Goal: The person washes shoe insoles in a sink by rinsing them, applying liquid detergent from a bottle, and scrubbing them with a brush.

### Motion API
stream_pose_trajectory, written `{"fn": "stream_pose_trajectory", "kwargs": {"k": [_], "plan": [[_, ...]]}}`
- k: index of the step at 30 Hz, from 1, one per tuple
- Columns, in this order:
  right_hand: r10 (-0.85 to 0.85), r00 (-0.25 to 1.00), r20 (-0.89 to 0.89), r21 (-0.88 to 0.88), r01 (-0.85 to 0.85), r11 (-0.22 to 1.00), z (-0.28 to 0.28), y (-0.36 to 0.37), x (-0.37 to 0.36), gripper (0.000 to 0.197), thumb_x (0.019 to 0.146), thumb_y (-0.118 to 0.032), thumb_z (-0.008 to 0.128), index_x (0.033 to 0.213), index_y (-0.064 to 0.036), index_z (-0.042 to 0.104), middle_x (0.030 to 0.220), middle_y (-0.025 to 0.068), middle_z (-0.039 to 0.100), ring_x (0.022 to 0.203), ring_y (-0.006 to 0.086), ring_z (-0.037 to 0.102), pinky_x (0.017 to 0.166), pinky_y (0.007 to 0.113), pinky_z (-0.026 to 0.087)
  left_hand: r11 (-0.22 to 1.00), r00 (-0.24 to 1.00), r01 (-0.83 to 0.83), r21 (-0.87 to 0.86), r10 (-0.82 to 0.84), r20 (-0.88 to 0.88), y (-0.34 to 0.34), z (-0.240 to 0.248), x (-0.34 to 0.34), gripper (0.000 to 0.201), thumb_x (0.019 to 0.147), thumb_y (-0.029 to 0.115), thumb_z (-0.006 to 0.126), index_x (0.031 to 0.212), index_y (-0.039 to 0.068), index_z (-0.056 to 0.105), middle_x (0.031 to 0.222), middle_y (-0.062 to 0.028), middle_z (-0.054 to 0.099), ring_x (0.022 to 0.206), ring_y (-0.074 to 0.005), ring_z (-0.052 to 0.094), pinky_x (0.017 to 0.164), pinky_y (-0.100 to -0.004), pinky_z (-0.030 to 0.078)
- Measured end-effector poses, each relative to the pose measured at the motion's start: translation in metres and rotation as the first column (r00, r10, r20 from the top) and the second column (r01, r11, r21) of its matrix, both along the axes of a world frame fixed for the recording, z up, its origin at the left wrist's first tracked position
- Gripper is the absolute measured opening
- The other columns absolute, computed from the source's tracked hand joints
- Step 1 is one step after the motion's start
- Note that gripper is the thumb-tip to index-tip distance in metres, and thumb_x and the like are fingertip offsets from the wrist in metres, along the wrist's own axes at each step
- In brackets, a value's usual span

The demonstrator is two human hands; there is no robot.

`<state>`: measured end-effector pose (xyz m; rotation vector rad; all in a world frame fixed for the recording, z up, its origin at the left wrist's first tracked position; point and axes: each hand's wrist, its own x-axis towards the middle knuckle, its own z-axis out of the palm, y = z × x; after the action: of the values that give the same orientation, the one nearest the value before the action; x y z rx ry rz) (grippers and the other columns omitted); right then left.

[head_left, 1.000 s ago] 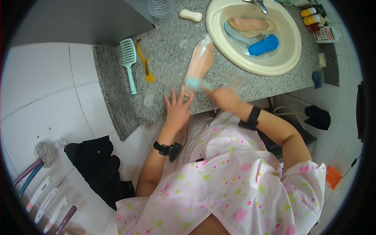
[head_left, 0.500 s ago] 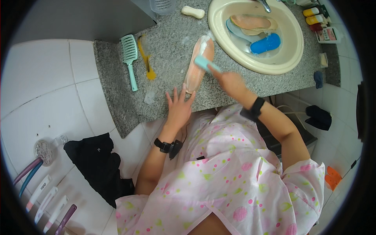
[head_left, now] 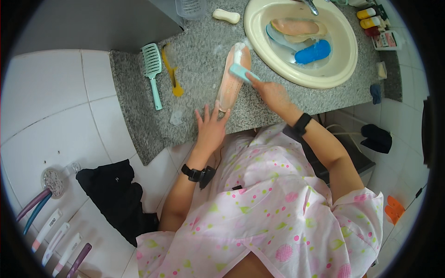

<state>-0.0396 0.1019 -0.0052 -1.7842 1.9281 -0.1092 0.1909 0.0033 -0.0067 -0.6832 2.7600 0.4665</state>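
Observation:
A peach-coloured shoe insole (head_left: pixel 228 92) lies lengthwise on the speckled grey counter, with white foam (head_left: pixel 238 53) streaked over its far end. My right hand (head_left: pixel 273 96) is closed round the handle of a light teal brush (head_left: pixel 241 72), whose head rests against the insole's upper middle; its bristles are hidden beneath. With fingers spread, my left hand (head_left: pixel 211 131) touches the insole's near end and the counter beside it. Each wrist wears a black strap.
A cream sink (head_left: pixel 254 39) at the right holds water, a peach insole (head_left: pixel 294 27) and a blue insole (head_left: pixel 313 52). White soap (head_left: pixel 226 16) lies behind. To the left are a mint hairbrush (head_left: pixel 152 67) and a yellow item (head_left: pixel 175 83). Bottles (head_left: pixel 369 22) stand far right.
The brush in my right hand has shifted and turned slightly on the insole. My left hand keeps its place at the near end. The whole view has moved a little.

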Motion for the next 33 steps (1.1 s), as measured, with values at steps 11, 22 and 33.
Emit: {"fn": "stream_pose_trajectory", "kwargs": {"k": [11, 22, 33], "plan": [[-0.364, 0.916, 0.171, -0.203, 0.394, 0.896, -0.002, -0.041, -0.049, 0.043, 0.094, -0.02, 0.052, 0.137, -0.0234, 0.047, 0.069, 0.0221, 0.061, 0.064, 0.04, 0.061, 0.059, 0.048, 0.048, 1.0, 0.999, 0.016, -0.015, -0.015, 0.048, -0.009, 0.019, -0.021, 0.053, 0.085, 0.019, 0.062, 0.136, 0.019, 0.049, 0.151, -0.0174, 0.028, 0.137, -0.0441, 0.026, 0.108, -0.0688, 0.011], [-0.224, 0.974, 0.028, -0.116, 0.226, 0.967, -0.012, -0.016, -0.023, 0.071, 0.079, -0.003, 0.053, 0.146, -0.017, 0.033, 0.067, 0.0178, 0.062, 0.061, 0.0352, 0.063, 0.054, 0.048, 0.05, 0.996, 0.991, 0.085, -0.003, -0.085, -0.105, -0.019, -0.023, -0.064, 0.092, 0.083, 0.054, 0.059, 0.15, 0.004, 0.019, 0.156, -0.0133, 0.019, 0.146, -0.0293, 0.01, 0.114, -0.0592, 0.007], [-0.301, 0.953, 0.014, -0.217, 0.297, 0.93, -0.022, -0.034, -0.031, 0.071, 0.078, -0.002, 0.053, 0.145, -0.0142, 0.034, 0.061, 0.0169, 0.061, 0.053, 0.0337, 0.061, 0.047, 0.048, 0.046, 0.993, 0.989, 0.103, -0.065, -0.109, -0.101, -0.02, -0.025, -0.069, 0.096, 0.081, 0.058, 0.059, 0.15, 0.004, 0.019, 0.155, -0.011, 0.02, 0.145, -0.0291, 0.012, 0.113, -0.0595, 0.012]]}}
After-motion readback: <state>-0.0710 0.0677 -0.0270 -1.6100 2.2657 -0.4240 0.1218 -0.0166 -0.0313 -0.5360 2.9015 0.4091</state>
